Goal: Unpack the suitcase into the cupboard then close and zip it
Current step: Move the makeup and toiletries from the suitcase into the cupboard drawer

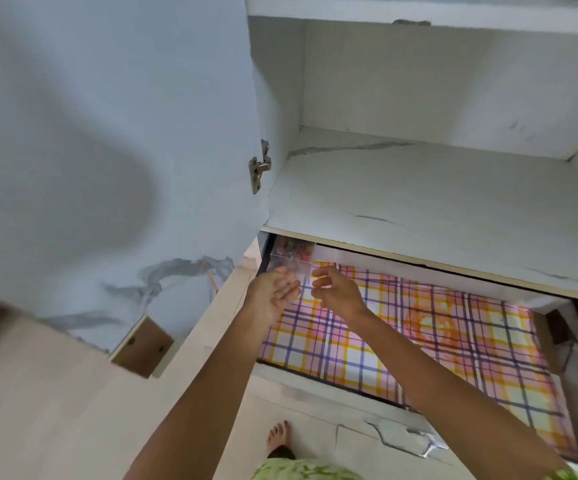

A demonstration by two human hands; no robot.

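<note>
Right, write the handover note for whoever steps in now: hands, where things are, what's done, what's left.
Left hand: open, palm up, at the back left corner of the pulled-out drawer, next to the clear plastic box.
Right hand: fingers loosely curled beside the same box; whether it has a grip on the box cannot be told.
Box: sits in the drawer's back left corner on the plaid liner, partly under the shelf above.
Done: the box is in the cupboard drawer.
Left: the suitcase is out of view, so what remains in it cannot be told; closing and zipping it come after.
</note>
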